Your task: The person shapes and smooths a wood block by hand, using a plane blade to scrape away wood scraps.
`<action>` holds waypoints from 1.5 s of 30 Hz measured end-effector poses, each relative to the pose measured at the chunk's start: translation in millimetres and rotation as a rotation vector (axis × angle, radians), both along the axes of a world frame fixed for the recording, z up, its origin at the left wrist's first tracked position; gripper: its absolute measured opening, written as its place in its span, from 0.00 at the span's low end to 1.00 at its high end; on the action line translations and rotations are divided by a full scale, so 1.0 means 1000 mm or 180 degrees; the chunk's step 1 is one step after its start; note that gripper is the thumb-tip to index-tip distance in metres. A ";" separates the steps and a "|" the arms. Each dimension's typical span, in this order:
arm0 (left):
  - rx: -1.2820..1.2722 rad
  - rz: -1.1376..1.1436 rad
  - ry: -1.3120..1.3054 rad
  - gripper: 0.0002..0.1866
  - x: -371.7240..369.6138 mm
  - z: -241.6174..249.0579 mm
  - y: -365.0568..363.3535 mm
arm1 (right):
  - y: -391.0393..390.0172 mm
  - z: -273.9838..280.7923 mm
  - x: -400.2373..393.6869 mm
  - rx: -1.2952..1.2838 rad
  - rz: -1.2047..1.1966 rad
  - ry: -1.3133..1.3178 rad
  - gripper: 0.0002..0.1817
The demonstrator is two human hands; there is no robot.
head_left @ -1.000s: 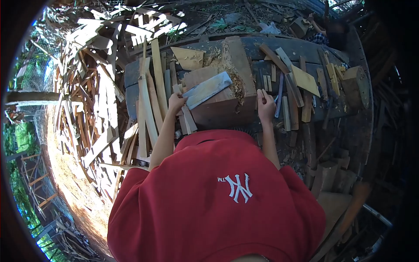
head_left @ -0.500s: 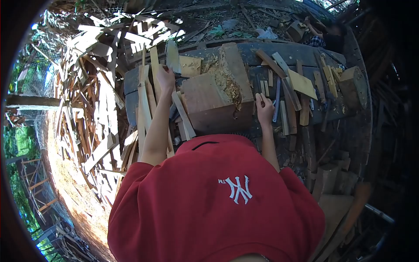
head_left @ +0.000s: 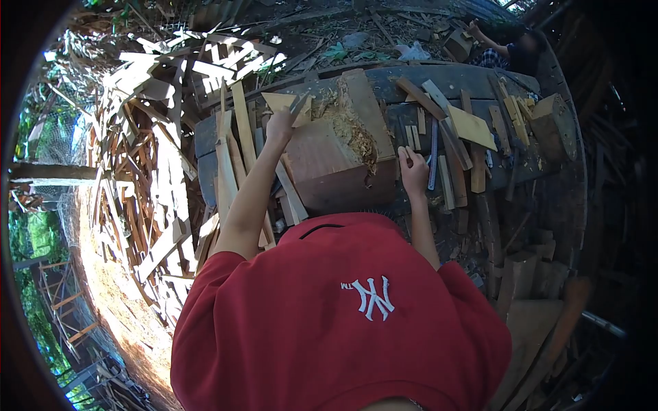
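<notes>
- No box, bin or tray shows; the table (head_left: pixel 541 178) itself carries everything, and the only heap is the shavings (head_left: pixel 353 127) lying on top of the block (head_left: pixel 336 161).
- The left hand (head_left: pixel 281 127) is raised at the block's far left corner, its grip clenched around the handle of the cleaver (head_left: pixel 299 104), whose blade points up and away from the fingers.
- Just beyond that grip lies a pale wedge (head_left: pixel 284 103) of wood, touching the block's upper left edge.
- Left of the grip and under the forearm, long slats (head_left: pixel 233 157) lie side by side across the table edge.
- The right hand (head_left: pixel 413 171) rests on the table just right of the block, its grip closed on a small stick (head_left: pixel 408 159); how firmly, I cannot tell.
- Right of that grip lie a blue strip (head_left: pixel 432 154), several short sticks and a yellow board (head_left: pixel 473 128).
- A second block (head_left: pixel 552 127) stands well to the right, near the table's end.
- Beyond the table a co-worker (head_left: pixel 510 48) is partly in view.
- Against 0.5 s ago: the left hand has come back from the slats toward the block, and the blade now stands over the wedge.
- Against 1 s ago: the blade then lay flat across the block's top; the right hand has barely moved.
</notes>
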State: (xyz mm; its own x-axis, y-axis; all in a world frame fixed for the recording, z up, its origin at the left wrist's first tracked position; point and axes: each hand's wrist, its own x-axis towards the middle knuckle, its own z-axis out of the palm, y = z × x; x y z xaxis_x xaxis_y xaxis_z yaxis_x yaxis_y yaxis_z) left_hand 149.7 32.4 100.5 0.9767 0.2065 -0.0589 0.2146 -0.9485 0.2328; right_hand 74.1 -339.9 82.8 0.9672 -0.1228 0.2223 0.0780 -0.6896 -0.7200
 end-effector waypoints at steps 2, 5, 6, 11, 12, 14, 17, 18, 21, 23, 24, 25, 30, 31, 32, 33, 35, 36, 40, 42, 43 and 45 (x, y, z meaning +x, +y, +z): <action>0.0168 -0.0147 -0.0100 0.11 0.001 -0.008 0.006 | 0.000 0.001 -0.001 0.0003 0.0037 0.0072 0.20; 0.0040 0.0085 -0.0473 0.09 0.000 0.014 0.010 | 0.000 0.000 -0.003 0.0001 0.0098 0.0096 0.21; -0.0057 0.0190 -0.0532 0.08 -0.001 0.026 0.012 | 0.000 0.001 -0.003 0.0003 0.0098 0.0113 0.21; 0.0038 -0.0298 -0.0091 0.08 -0.003 -0.031 0.034 | 0.001 -0.001 -0.003 -0.0003 0.0116 0.0152 0.21; -0.0083 -0.0165 -0.0201 0.08 -0.007 -0.028 0.036 | 0.003 -0.003 -0.003 -0.0023 0.0163 0.0093 0.21; -0.0318 0.0063 -0.0428 0.09 -0.010 -0.021 0.039 | 0.004 -0.005 0.001 -0.0065 0.0227 0.0051 0.21; -0.1221 0.0356 -0.0924 0.12 -0.022 0.026 0.033 | 0.008 0.000 0.000 -0.0125 0.0301 0.0152 0.20; -0.1488 0.0476 -0.1173 0.13 -0.029 0.043 0.027 | 0.010 0.000 0.000 -0.0116 0.0313 0.0166 0.20; -0.0859 0.0160 -0.0574 0.16 -0.024 -0.017 0.043 | 0.014 -0.002 0.000 -0.0155 0.0371 0.0241 0.20; -0.0604 -0.0047 -0.0338 0.16 -0.028 -0.041 0.051 | 0.015 -0.001 -0.001 -0.0200 0.0444 0.0283 0.20; -0.1336 0.0351 -0.0199 0.16 -0.030 -0.034 0.051 | 0.017 0.001 0.000 -0.0203 0.0469 0.0277 0.21; -0.2068 0.0743 -0.0037 0.16 -0.034 -0.023 0.051 | 0.018 0.002 0.000 -0.0207 0.0484 0.0285 0.21; -0.3849 0.0813 0.0362 0.17 -0.059 -0.024 0.055 | 0.020 0.002 -0.001 -0.0101 0.0496 0.0183 0.20; -0.3889 0.0726 0.0465 0.18 -0.067 -0.021 0.053 | 0.021 0.002 -0.001 -0.0059 0.0517 0.0175 0.20; -0.3932 0.0640 0.0569 0.19 -0.074 -0.018 0.051 | 0.023 0.002 -0.001 -0.0045 0.0523 0.0168 0.20; -0.3869 0.0530 0.0714 0.21 -0.079 -0.024 0.051 | 0.024 0.003 -0.002 -0.0034 0.0530 0.0161 0.20; -0.3747 0.0315 0.1000 0.23 -0.090 -0.035 0.050 | 0.027 0.004 -0.002 -0.0001 0.0548 0.0110 0.20; -0.3546 0.0292 0.0936 0.24 -0.096 -0.039 0.048 | 0.028 0.003 -0.002 0.0025 0.0557 0.0071 0.20; -0.2945 0.0394 0.0649 0.28 -0.120 -0.053 0.026 | 0.045 -0.009 0.000 0.2862 0.0552 0.1205 0.20; -0.2966 0.0559 0.0461 0.28 -0.129 -0.054 0.016 | 0.050 0.001 -0.001 0.3940 0.0891 0.1481 0.20; -0.2740 0.0545 0.0473 0.28 -0.131 -0.055 0.013 | 0.055 0.016 -0.001 0.4472 0.1065 0.1606 0.21; -0.2285 0.0521 0.0477 0.29 -0.133 -0.054 0.011 | 0.065 0.046 -0.003 0.4994 0.1379 0.1765 0.22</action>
State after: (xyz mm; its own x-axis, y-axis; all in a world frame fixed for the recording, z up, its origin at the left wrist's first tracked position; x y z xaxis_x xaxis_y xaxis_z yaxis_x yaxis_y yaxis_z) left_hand 16.2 43.3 46.7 0.9077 0.2093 -0.3637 0.4180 -0.5277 0.7395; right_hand 70.7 -275.2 128.7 0.8999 0.3914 -0.1922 -0.4179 0.6481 -0.6367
